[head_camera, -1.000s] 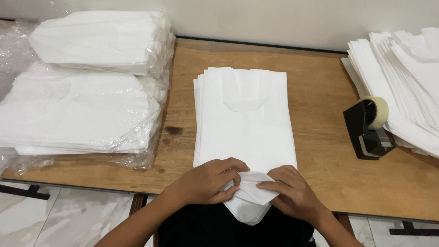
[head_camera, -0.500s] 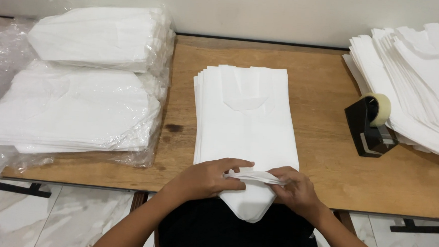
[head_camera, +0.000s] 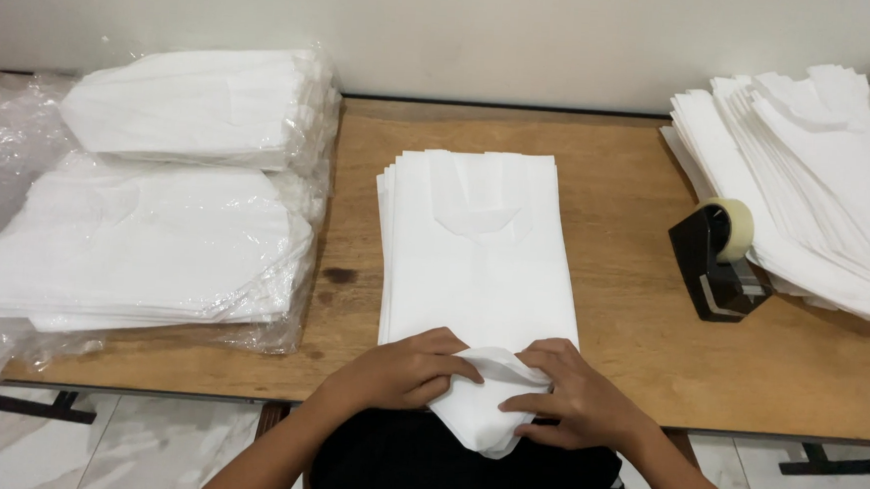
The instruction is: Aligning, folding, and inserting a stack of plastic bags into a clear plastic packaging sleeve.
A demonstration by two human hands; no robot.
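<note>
A stack of flat white bags [head_camera: 479, 252] lies lengthwise in the middle of the wooden table [head_camera: 616, 194]. Its near end hangs over the front edge. My left hand [head_camera: 404, 370] and my right hand [head_camera: 571, 396] both grip that near end, which is bunched and folded up between them. The fingers of both hands curl around the white fabric fold [head_camera: 487, 396]. The far end of the stack, with its cut handle shape, lies flat and untouched.
Two bundles of white bags wrapped in clear plastic [head_camera: 163, 230] fill the table's left side. A fanned pile of loose white bags [head_camera: 815, 195] covers the right side, with a black tape dispenser [head_camera: 717, 254] in front of it. A wall runs behind.
The near end of the stack has been lifted and folded over between my hands. My view has tilted slightly, and both hands have closed in on the fold.
</note>
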